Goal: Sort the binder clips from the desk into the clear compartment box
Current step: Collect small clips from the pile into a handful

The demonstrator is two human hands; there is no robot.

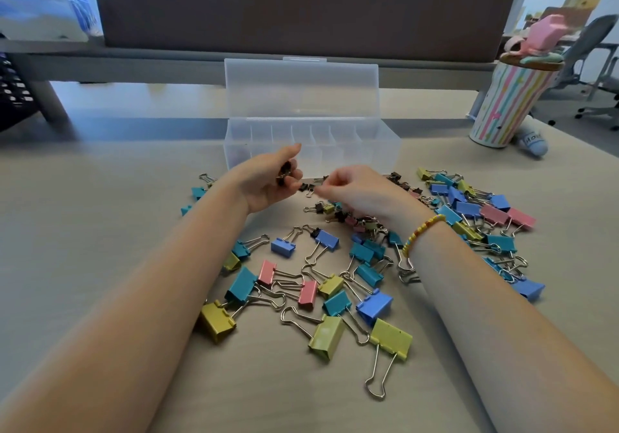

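Binder clips in blue, teal, yellow, pink and black lie scattered over the desk [83,231]; the big ones [335,302] are near me, small black ones [338,213] farther off. The clear compartment box [385,146] stands open behind them, lid up, something small and coloured in its leftmost compartment. My left hand [264,181] is held palm-up just in front of the box, curled around small black clips [284,173]. My right hand [351,188] pinches a small black clip [306,187] right beside the left fingers.
A striped cup [505,104] with a pink-topped lid stands at the far right, a small pale blue item [532,139] lying beside it. A dark partition panel [301,7] runs behind the box. A black object [13,94] sits at the far left.
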